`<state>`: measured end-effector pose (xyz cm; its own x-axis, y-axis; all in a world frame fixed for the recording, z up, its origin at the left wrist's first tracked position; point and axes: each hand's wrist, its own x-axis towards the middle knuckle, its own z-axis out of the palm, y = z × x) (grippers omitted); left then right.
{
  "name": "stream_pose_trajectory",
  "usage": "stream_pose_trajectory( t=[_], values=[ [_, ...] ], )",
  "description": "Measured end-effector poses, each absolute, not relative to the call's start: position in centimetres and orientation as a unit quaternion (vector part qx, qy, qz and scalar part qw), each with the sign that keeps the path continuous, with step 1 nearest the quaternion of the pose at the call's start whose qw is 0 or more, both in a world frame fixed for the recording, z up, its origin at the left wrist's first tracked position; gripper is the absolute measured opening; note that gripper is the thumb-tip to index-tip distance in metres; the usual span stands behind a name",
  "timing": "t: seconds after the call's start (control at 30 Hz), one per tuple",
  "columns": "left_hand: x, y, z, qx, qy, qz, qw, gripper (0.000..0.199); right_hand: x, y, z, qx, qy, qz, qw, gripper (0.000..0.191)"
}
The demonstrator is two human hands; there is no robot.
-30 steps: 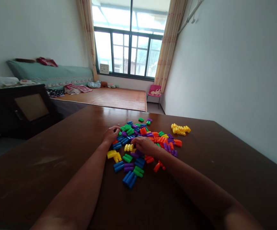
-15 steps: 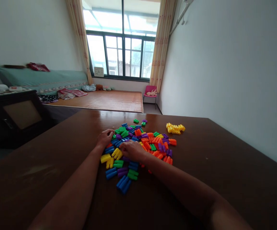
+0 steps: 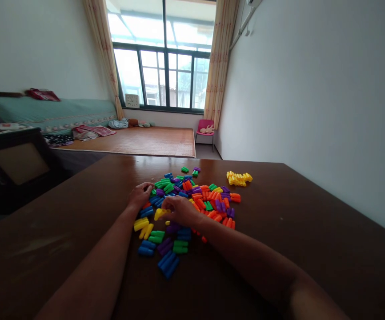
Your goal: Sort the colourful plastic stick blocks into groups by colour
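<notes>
Colourful plastic pieces (image 3: 212, 195) in orange, green, blue, purple and yellow lie in a loose pile on the brown table (image 3: 262, 249). My right hand (image 3: 178, 210) is over the pile's left part, fingers bent down and touching a yellow piece (image 3: 160, 214); its fingertips are partly hidden. My left hand (image 3: 142, 193) rests at the pile's left edge beside green pieces (image 3: 162, 182), with its fingers curled; whether anything is in them is too small to tell. Nearer me are blue pieces (image 3: 168, 264) and a green piece (image 3: 180, 247).
A cluster of joined yellow pieces (image 3: 239, 178) stands on the table right of the pile. Beyond the table are a low bed (image 3: 152, 140), a pink chair (image 3: 206, 126) and a window. A dark cabinet (image 3: 15, 164) is at the left.
The view has shifted slightly. My right hand has closed in on a yellow piece, which has turned and is partly covered. Several blue, yellow and purple pieces near it have shifted or turned.
</notes>
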<state>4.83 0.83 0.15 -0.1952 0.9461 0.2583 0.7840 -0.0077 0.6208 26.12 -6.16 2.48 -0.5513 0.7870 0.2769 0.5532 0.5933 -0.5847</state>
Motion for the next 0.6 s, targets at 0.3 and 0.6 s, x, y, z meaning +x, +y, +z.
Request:
stream_pose_trajectory(
  t=[0.3, 0.6],
  values=[
    [4.6, 0.8, 0.1, 0.632, 0.687, 0.339, 0.118, 0.025, 49.8, 2.0, 3.1, -0.644, -0.575, 0.054, 0.502, 0.026],
    [4.4, 1.0, -0.2, 0.637, 0.694, 0.313, 0.118, 0.032, 56.9, 3.0, -2.7, -0.698, -0.595, -0.034, 0.398, 0.013]
  ],
)
